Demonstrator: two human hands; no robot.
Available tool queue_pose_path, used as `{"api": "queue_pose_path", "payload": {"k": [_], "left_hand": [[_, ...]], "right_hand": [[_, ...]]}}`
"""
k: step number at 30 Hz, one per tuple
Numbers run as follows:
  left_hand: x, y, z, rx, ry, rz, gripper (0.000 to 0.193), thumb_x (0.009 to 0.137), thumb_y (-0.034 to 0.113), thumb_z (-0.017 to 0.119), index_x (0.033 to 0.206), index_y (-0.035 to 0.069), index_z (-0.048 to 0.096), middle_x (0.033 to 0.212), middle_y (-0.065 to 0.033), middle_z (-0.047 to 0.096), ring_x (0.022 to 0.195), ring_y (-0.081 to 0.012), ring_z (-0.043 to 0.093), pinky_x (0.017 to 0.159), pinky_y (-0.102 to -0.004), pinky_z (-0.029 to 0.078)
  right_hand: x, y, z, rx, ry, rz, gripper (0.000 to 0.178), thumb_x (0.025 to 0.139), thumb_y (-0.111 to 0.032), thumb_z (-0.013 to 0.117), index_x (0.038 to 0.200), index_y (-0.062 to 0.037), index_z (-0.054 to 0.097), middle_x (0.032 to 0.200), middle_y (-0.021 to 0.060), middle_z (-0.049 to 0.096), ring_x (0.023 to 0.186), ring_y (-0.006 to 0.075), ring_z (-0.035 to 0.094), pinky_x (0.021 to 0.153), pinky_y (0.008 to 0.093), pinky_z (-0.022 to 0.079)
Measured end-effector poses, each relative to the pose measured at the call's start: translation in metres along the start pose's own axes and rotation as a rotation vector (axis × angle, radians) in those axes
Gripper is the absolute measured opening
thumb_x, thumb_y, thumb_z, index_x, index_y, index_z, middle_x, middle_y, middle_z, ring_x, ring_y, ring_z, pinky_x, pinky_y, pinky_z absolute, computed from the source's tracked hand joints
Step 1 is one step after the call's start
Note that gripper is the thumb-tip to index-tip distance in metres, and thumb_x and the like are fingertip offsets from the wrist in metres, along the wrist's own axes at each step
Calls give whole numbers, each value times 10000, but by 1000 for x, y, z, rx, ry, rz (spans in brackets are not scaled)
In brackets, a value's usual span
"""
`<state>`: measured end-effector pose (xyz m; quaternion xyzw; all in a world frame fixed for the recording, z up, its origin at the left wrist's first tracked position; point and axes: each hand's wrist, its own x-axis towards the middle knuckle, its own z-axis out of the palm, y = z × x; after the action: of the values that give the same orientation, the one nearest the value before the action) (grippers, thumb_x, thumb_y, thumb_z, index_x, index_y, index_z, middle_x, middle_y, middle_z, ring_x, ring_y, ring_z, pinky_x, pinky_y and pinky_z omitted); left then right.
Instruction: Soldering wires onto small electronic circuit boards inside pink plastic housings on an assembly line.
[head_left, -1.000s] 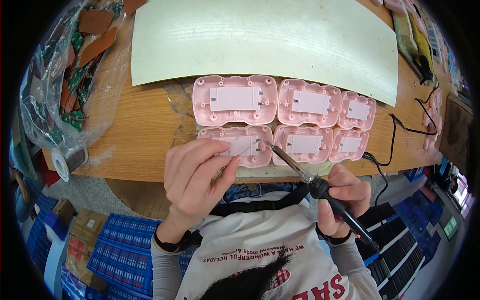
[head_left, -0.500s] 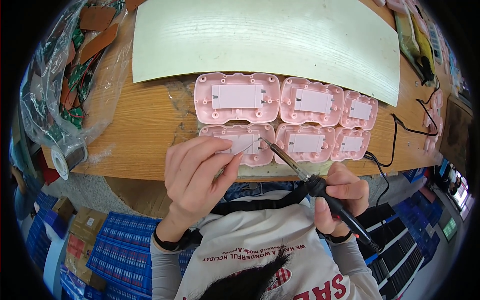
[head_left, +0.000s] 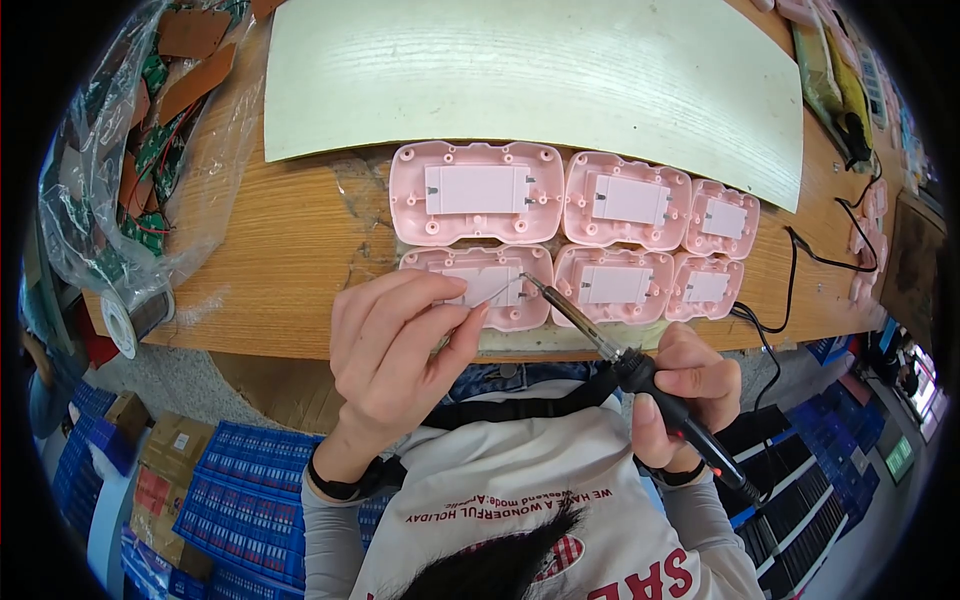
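Several pink plastic shells [head_left: 476, 232] lie in two rows, each with a pale rectangular panel and small metal tabs. My right hand [head_left: 690, 390] is closed round the black handle of a soldering iron [head_left: 585, 325]. The iron's tip meets a metal tab at the right end of the panel in the near-left shell [head_left: 535, 312]. With thumb and fingers pinched, my left hand [head_left: 405, 350] holds a thin solder wire [head_left: 497, 293] that runs to the same tab. Part of that shell is hidden behind my left fingers.
A pale green board [head_left: 530, 80] lies beyond the shells. At the left are a plastic bag of circuit boards [head_left: 150, 150] and a solder spool [head_left: 135, 318]. A black cable [head_left: 792, 270] loops over the wooden table [head_left: 260, 270] at the right. Blue trays [head_left: 245, 500] stand below.
The shells appear shifted very slightly to the right in the picture. Both hands keep their grip, and the iron tip stays at the same tab.
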<state>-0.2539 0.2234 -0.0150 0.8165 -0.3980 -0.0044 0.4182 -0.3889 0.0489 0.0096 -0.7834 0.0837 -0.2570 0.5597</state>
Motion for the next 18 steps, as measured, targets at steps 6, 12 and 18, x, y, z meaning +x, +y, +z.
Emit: {"api": "queue_pose_path", "payload": {"k": [6, 12, 18], "left_hand": [[0, 0, 1, 13, 3, 4, 197, 575, -36, 715, 728, 26, 607, 824, -65, 607, 768, -227, 573, 669, -296, 434], [-1, -2, 2, -22, 42, -16, 201, 571, -3, 735, 712, 49, 602, 808, -41, 614, 750, -203, 586, 632, -281, 425], [-5, -1, -4, -65, 48, 11, 203, 579, -9, 731, 726, 41, 600, 813, -54, 624, 740, -212, 596, 623, -283, 433]], "right_hand": [[-1, 0, 0, -9, 0, 3, 272, 584, -33, 628, 800, -6, 465, 554, 78, 463, 397, 143, 384, 398, 265, 289], [0, 0, 0, -6, -3, 1, 272, 590, -35, 627, 806, -6, 464, 552, 75, 463, 393, 141, 376, 400, 268, 285], [-3, -3, -6, 11, -9, -10, 287, 603, -47, 629, 834, -21, 459, 541, 66, 460, 389, 134, 348, 400, 269, 259]]}}
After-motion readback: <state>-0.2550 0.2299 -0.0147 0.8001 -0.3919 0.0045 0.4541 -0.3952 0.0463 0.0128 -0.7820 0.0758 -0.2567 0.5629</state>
